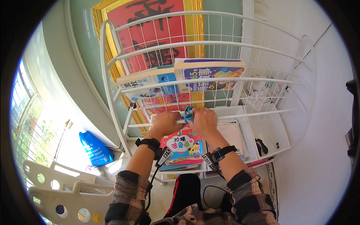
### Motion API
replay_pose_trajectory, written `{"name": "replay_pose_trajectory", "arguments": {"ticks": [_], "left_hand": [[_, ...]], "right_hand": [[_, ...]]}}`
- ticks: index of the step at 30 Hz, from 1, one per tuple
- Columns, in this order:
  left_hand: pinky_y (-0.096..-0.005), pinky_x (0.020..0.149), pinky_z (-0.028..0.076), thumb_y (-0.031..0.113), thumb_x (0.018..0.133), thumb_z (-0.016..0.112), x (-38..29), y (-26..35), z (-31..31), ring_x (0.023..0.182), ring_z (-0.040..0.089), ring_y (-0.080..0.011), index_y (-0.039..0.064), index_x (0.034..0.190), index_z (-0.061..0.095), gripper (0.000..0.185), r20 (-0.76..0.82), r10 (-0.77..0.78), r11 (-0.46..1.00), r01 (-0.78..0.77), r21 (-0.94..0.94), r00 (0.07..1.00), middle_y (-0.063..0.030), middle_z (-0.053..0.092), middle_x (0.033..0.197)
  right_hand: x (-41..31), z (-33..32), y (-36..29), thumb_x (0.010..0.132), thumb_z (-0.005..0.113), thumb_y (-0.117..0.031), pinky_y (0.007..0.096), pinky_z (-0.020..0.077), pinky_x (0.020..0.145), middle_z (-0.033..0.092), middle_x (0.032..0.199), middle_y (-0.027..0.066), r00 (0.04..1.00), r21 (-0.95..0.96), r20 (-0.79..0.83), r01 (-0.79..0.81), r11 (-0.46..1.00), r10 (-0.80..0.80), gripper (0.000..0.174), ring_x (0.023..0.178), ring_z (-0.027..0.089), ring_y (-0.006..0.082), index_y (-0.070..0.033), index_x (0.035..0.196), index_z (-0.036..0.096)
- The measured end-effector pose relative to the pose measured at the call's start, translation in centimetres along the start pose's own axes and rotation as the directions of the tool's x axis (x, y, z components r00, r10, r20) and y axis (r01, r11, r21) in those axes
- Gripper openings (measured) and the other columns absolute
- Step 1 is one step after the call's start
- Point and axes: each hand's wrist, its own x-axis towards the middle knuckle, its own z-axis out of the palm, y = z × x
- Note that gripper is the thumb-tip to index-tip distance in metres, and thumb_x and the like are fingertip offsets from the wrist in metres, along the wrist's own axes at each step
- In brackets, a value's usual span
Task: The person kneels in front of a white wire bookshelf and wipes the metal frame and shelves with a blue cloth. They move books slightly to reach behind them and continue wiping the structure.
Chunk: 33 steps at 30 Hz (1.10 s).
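Note:
A white metal wire rack (166,50) stands before me, with several tubular rails across its front. My left hand (166,123) is closed around the lowest front rail (247,114). Just beside it, my right hand (204,119) grips a bunched teal cloth (188,114) against the same rail; most of the cloth is hidden in the fist. Beneath my hands lies a stack of books topped by a colourful children's book (181,144) with a cow on its cover. Two thick books, one blue-and-white (150,84) and one purple (212,76), lean in the rack's upper tier.
White bins (277,128) at the rack's base hold papers and a black item (261,147). Behind stands a gold-framed red calligraphy picture (154,31). To the left are a blue bag (95,149) and beige plastic panels with round holes (70,202). A black cable (152,180) hangs from my left wrist.

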Motion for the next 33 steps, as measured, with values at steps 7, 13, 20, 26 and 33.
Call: {"name": "replay_pose_trajectory", "arguments": {"ticks": [7,13,20,26,33], "left_hand": [[-0.0470,0.088,0.047,0.032,0.082,0.070,-4.2,-2.4,-0.7,0.096,0.064,-0.0335,0.009,0.110,0.064,0.037,-0.049,0.039,0.990,-0.032,0.136,0.998,-0.0132,0.066,0.098],[-0.0468,0.091,0.039,0.018,0.080,0.065,-8.7,-7.7,-2.4,0.094,0.062,-0.0325,0.004,0.098,0.057,0.024,-0.167,-0.109,0.937,0.157,0.313,0.980,-0.0138,0.064,0.091],[-0.0504,0.095,0.037,0.006,0.076,0.059,-7.8,-9.5,-1.1,0.085,0.064,-0.0337,0.004,0.100,0.054,0.025,-0.121,-0.046,0.897,0.095,0.431,0.992,-0.0155,0.064,0.089],[-0.0517,0.104,0.034,0.004,0.079,0.059,-7.9,-9.1,-0.7,0.094,0.063,-0.0356,0.003,0.100,0.051,0.022,-0.149,-0.099,0.914,0.149,0.378,0.984,-0.0162,0.063,0.095],[-0.0512,0.105,0.034,0.002,0.079,0.058,-7.9,-9.1,-0.9,0.096,0.063,-0.0349,0.004,0.100,0.051,0.022,-0.146,-0.099,0.923,0.146,0.357,0.984,-0.0157,0.063,0.094]], "right_hand": [[-2.7,-5.7,11.6,0.075,0.073,-0.032,0.0436,0.0485,0.069,0.067,0.075,0.0109,0.984,-0.197,-0.130,-0.150,0.969,0.126,0.025,0.077,0.064,0.0318,-0.008,0.080,0.066],[-4.3,-8.3,19.5,0.086,0.062,-0.033,0.0472,0.0463,0.069,0.067,0.077,0.0164,0.941,-0.287,-0.286,-0.265,0.920,0.182,0.031,0.074,0.062,0.0360,-0.003,0.080,0.065],[-4.7,-8.2,20.3,0.087,0.061,-0.034,0.0488,0.0451,0.068,0.066,0.075,0.0172,0.938,-0.230,-0.228,-0.312,0.922,0.261,0.032,0.073,0.062,0.0365,-0.003,0.082,0.066],[-3.4,-5.0,12.3,0.088,0.062,-0.034,0.0464,0.0436,0.074,0.066,0.076,0.0139,0.959,-0.233,-0.172,-0.260,0.937,0.224,0.031,0.075,0.062,0.0339,-0.004,0.082,0.064],[0.0,0.8,-2.3,0.079,0.073,-0.033,0.0447,0.0442,0.075,0.069,0.078,0.0093,0.999,-0.078,-0.011,-0.046,0.996,0.045,0.027,0.076,0.066,0.0305,-0.008,0.086,0.066]]}}
